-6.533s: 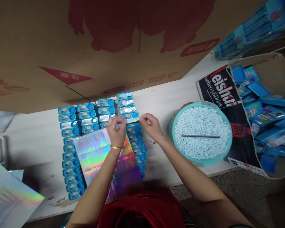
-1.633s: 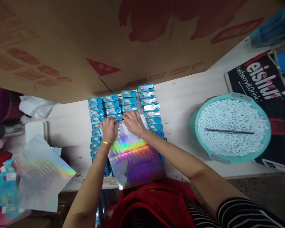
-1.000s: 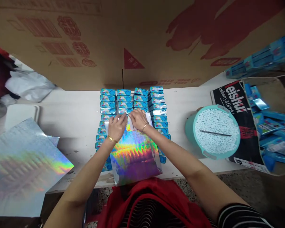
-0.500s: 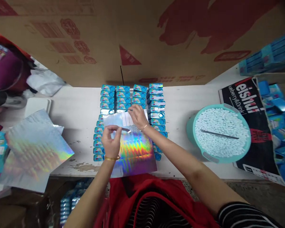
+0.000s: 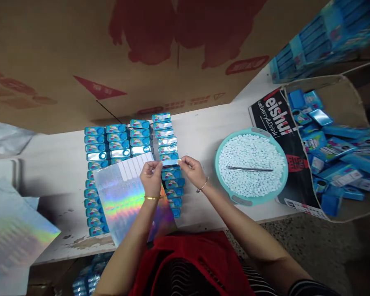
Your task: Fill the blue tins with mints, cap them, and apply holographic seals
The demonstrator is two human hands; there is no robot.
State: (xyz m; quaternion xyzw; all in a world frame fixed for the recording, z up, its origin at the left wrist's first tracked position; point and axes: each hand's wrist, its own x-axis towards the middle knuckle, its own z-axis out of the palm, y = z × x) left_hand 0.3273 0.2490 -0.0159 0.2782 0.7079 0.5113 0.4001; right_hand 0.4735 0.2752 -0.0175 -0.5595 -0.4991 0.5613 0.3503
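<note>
Between my two hands a short shiny sticker strip (image 5: 170, 162) is stretched level above the right-hand column of small blue tins (image 5: 174, 183). My left hand (image 5: 151, 179) is closed in a pinch on its left end. At the right end, the fingertips of my right hand (image 5: 193, 170) pinch the strip too. Under my left wrist lies a silvery rainbow-sheened sticker sheet (image 5: 120, 201), with pale bare strips near its top. The sheet partly covers the middle columns of tins. Shiny strips show on several upper tins (image 5: 164, 133).
To the right stands a teal tub (image 5: 221, 181) of small white pellets (image 5: 249, 152), with a slim dark tool (image 5: 249, 169) on top. Beyond it is a carton (image 5: 299, 181) of blue packs. More shiny sheets (image 5: 15, 234) lie left; a large cardboard box (image 5: 172, 78) borders the back.
My hands have moved from over the sheet to the right column of tins, and my right hand now grips the strip's other end. The view has swung right; the sheet is turned.
</note>
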